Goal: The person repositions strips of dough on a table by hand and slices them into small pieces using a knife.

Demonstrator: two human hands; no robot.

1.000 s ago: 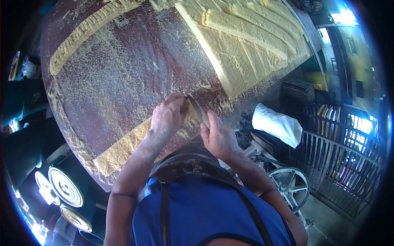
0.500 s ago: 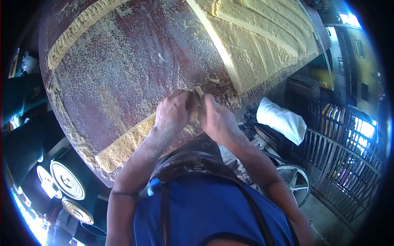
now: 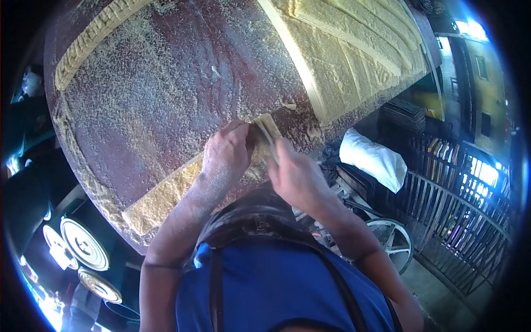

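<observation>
A long crumb-coated dough strip (image 3: 163, 196) lies along the table's near edge, running under my left hand (image 3: 227, 149). That hand is closed on the strip near its right end, its fingertips partly hidden. My right hand (image 3: 296, 171), slightly blurred, is wrapped round the handle of a knife (image 3: 262, 133). The blade is beside my left fingertips, at the strip. Just beyond the blade, a short cut piece (image 3: 269, 126) lies at a slant. A small scrap (image 3: 288, 105) sits farther off on the crumb-dusted table (image 3: 182, 83).
A wide crumb-covered sheet with stacked strips (image 3: 343, 61) occupies the table's far right. A curved row of cut pieces (image 3: 94, 41) lines the far left edge. Right of the table are a white sack (image 3: 373, 160), a spoked wheel (image 3: 391, 240) and a metal railing (image 3: 453, 207).
The blade has moved along the strip beside my left fingertips, and a short piece now shows beyond it. My right hand has shifted slightly. The whole view has also shifted a little.
</observation>
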